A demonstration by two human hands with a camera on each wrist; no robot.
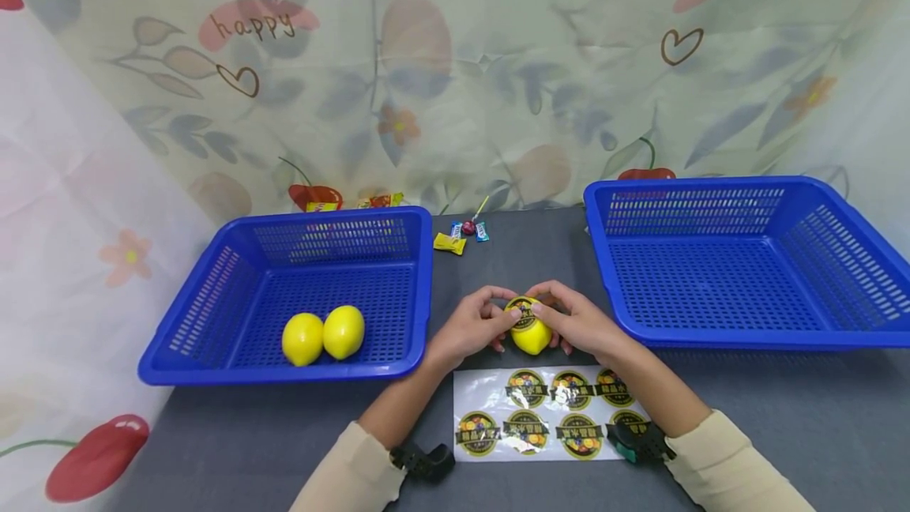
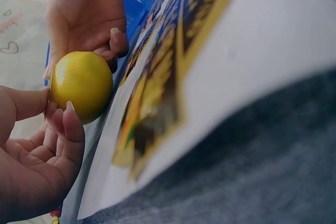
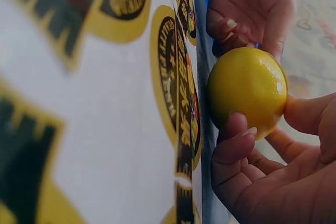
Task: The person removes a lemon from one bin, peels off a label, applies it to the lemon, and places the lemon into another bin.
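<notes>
Between both hands is a yellow lemon with a round black-and-gold sticker on its upper side. My left hand grips the lemon from the left, its thumb on the sticker's edge. From the other side my right hand grips the same lemon, thumb pressing the sticker's right edge. Both wrist views show fingers curled beneath the lemon. Just in front of the hands lies a white sheet bearing several more round stickers, partly covered by the right forearm.
A blue basket on the left holds two lemons. Another blue basket stands on the right. Behind the hands lie a yellow wrapped candy, a lollipop and small wrapped sweets. A patterned curtain closes off the back.
</notes>
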